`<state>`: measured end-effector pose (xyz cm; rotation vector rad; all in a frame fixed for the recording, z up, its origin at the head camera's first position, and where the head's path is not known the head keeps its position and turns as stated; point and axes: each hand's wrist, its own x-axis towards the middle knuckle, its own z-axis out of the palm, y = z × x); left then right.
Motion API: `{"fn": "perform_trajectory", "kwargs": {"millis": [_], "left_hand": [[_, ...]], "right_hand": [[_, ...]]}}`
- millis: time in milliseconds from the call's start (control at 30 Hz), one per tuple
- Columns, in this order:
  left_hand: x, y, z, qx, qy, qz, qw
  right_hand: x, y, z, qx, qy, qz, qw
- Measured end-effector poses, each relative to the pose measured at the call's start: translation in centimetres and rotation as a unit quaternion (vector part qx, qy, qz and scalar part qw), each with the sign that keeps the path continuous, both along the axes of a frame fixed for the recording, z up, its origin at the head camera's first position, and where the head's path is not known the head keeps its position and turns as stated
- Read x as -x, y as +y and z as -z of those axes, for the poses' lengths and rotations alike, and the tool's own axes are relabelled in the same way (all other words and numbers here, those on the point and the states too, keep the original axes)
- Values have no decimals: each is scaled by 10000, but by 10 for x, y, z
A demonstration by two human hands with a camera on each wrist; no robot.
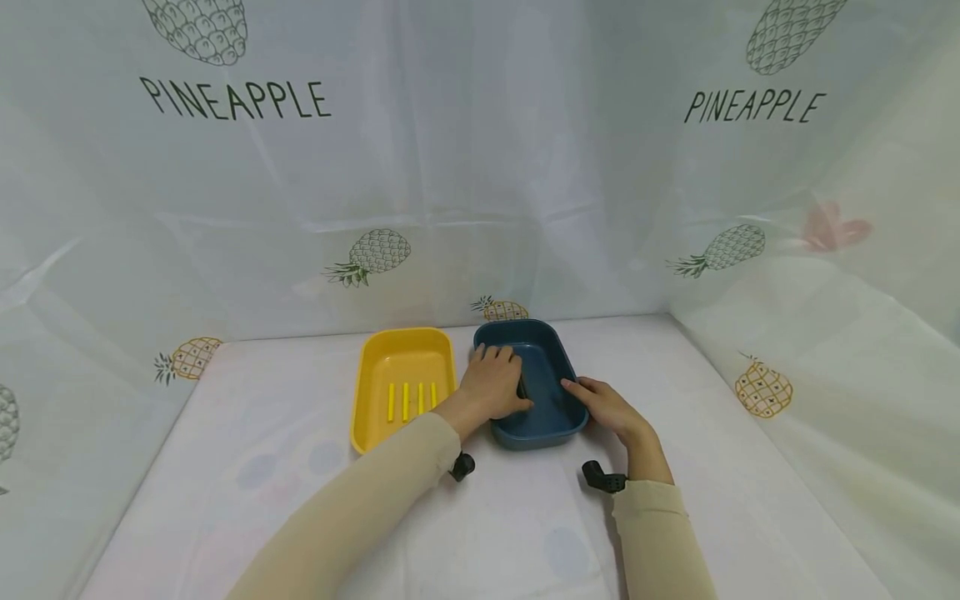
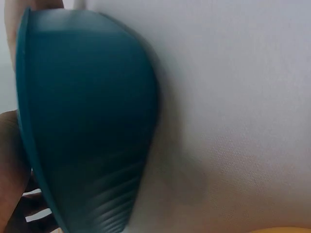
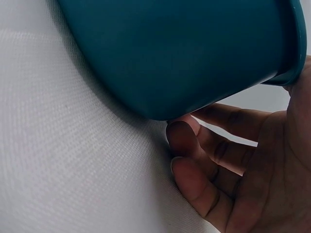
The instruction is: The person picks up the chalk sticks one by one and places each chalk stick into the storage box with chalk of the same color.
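Observation:
A dark blue tray (image 1: 551, 392) stands on the table, slightly tilted in its outline. My right hand (image 1: 609, 408) grips its right side, thumb over the rim and fingers curled against the outside wall; the right wrist view shows those fingers (image 3: 194, 165) by the tray's lower edge. My left hand (image 1: 491, 385) reaches over the left rim into the tray, fingers bent downward. A narrow dark thing (image 1: 522, 388) shows beside its palm; whether the hand pinches it is hidden. In the left wrist view the tray's outer wall (image 2: 92, 107) covers most of that hand.
Left of the blue tray stands a yellow tray (image 1: 365, 400) with several short yellow sticks (image 1: 406, 402) lying in a row. My left forearm crosses its lower right corner. A white cloth with pineapple prints (image 1: 379, 251) hangs behind the table (image 1: 315, 517).

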<state>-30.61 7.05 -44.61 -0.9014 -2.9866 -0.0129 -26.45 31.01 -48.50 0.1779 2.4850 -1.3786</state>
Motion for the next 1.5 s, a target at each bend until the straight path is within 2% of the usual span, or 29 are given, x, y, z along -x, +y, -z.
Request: {"fn": "perform_trajectory", "kwargs": {"millis": [400, 767, 1100, 1500], "left_hand": [[13, 7, 8, 51, -133, 84, 9999], [19, 17, 11, 77, -274, 110, 9995], [19, 23, 14, 210, -413, 35, 9989], [20, 25, 16, 336, -573, -197, 9976]], "right_hand": [[0, 0, 0, 47, -22, -1, 10000], [2, 0, 2, 0, -57, 3, 10000], [3, 2, 4, 36, -24, 12, 10000], [2, 1, 3, -49, -45, -6, 10000]]}}
